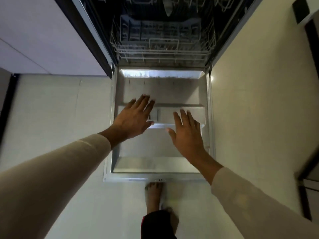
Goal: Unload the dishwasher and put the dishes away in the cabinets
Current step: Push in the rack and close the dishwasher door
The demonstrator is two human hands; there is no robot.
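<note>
The left hand [133,118] is held flat and released, its fingers straight and slightly spread, with nothing grasped. It is seen over the left half of the dishwasher door [160,88], the fingertips reaching past the ridge across the door's inner panel and the thumb lying just beside the small detergent box [154,115]. The right hand [187,133] is likewise released and flat, fingers straight and pointing toward the machine, over the right half of the same panel. Whether either palm is touching the metal or is held just above it cannot be told.

Both forearms are covered by beige sleeves, the left sleeve [51,173] entering from the lower left corner and the right sleeve [259,204] from the lower right.

The door is folded fully down and lies flat (its shiny inner side facing up), with the latch at its near edge. Just beyond that edge a bare foot [153,195] is set on the pale floor [60,109], and a dark trouser leg [157,223] is seen below it.

Past the door's hinge, the lower rack [162,47] of white wire is pushed inside the dark tub; what it holds cannot be made out in the gloom. A lilac cabinet front [43,40] is seen to the left of the machine.
</note>
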